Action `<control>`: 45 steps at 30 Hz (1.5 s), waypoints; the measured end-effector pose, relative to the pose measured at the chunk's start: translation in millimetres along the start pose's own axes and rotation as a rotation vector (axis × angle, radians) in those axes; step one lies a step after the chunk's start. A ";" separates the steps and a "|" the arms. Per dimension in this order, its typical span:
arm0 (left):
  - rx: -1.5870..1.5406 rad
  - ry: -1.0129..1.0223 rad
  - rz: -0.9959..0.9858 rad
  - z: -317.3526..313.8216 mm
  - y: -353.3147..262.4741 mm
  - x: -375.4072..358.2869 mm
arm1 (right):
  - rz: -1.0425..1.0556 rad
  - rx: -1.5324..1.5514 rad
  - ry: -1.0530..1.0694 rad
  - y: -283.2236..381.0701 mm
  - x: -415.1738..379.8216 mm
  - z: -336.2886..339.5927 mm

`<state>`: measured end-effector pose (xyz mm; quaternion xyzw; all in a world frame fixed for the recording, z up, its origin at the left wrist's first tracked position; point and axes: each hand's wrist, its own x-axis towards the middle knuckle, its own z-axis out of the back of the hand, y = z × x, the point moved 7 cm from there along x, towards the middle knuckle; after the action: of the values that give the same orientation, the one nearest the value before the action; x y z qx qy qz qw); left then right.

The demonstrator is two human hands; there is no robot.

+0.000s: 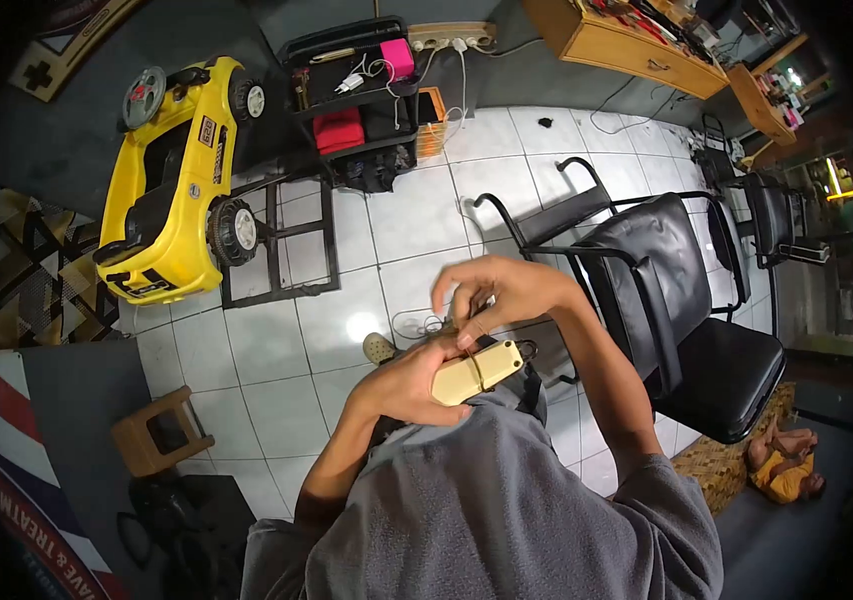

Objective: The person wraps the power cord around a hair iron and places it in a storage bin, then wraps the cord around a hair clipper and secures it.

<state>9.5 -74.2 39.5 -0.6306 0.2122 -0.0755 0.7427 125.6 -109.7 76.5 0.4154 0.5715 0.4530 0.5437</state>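
Observation:
My left hand [409, 378] grips a cream-coloured hair clipper [477, 372] held in front of my chest, its head pointing right. A thin cord or band crosses the clipper's body. My right hand [495, 293] hovers just above the clipper's head end, fingers curled and pinching at something small near the blade; what it pinches is too small to tell. A cable [417, 322] trails on the tiled floor below the hands.
A black barber chair [687, 330] stands right of me. A yellow toy car [179, 180] sits at the left, a black trolley [357, 100] with red and pink items behind it. A small wooden stool [159, 432] is lower left. A person lies on a mat [785, 468] at the lower right.

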 end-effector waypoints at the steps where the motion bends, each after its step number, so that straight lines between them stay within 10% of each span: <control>1: -0.072 -0.134 -0.056 4.6 0.5 -2.4 | 0.046 0.144 0.007 -18.7 3.1 -2.6; 20: -0.166 -0.484 -0.001 1.3 4.6 -19.6 | 0.246 0.978 0.034 -124.7 19.2 -50.6; 26: -0.207 -0.682 -0.020 14.3 18.8 -27.5 | -0.241 0.373 -0.445 -155.3 10.9 -49.6; 36: -0.360 -1.048 -0.037 57.7 34.2 -53.8 | 0.213 -0.307 -0.789 -84.7 3.1 -30.6; 45: -0.305 -1.031 0.047 64.4 35.6 -57.8 | 0.233 -0.251 -0.457 -85.2 14.2 -46.9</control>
<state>-21.5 13.0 25.1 -0.6817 -0.1573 0.2925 0.6519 79.4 -119.8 -9.7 0.4989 0.3219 0.4742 0.6501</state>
